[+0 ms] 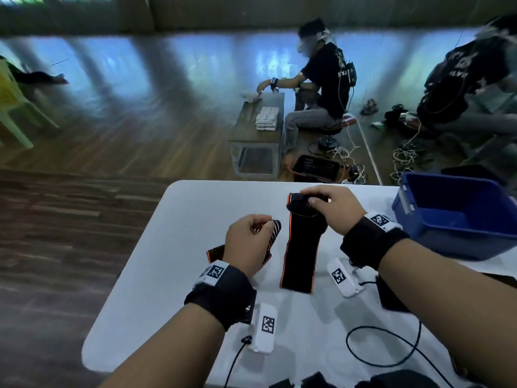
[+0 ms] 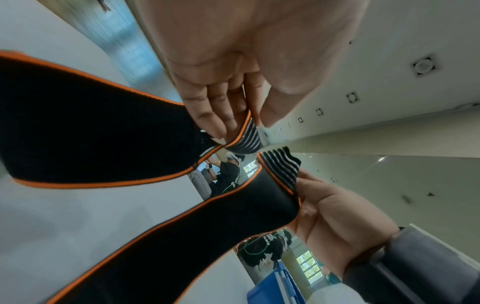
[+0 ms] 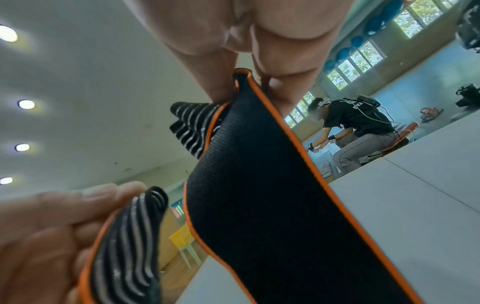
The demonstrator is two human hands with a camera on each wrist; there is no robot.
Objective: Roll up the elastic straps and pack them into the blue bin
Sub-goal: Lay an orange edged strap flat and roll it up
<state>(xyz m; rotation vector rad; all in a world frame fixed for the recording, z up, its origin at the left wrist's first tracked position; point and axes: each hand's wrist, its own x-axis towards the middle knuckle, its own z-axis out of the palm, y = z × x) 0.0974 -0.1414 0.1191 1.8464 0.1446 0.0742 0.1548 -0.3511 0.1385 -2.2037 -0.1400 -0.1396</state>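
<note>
Two black elastic strap lengths with orange edging and striped ends are lifted off the white table [image 1: 156, 275]. My left hand [image 1: 261, 225] pinches the striped end of the left strap [image 1: 275, 231], which hangs down to the table under my palm. The left wrist view shows these fingers [image 2: 221, 115] curled on that strap [image 2: 91, 127]. My right hand [image 1: 316, 203] grips the top end of the right strap [image 1: 300, 253], whose lower end lies on the table. Its pinch [image 3: 246, 82] on this strap [image 3: 259, 185] shows in the right wrist view. The blue bin [image 1: 461, 239] stands at the right.
Black cables [image 1: 391, 357] and dark fabric pieces [image 1: 391, 301] lie on the table's near side. Beyond the far edge, a person [image 1: 324, 79] sits at a low bench [image 1: 260, 121], with another person [image 1: 470, 79] at the right. A black basket [image 1: 316, 166] sits on the floor.
</note>
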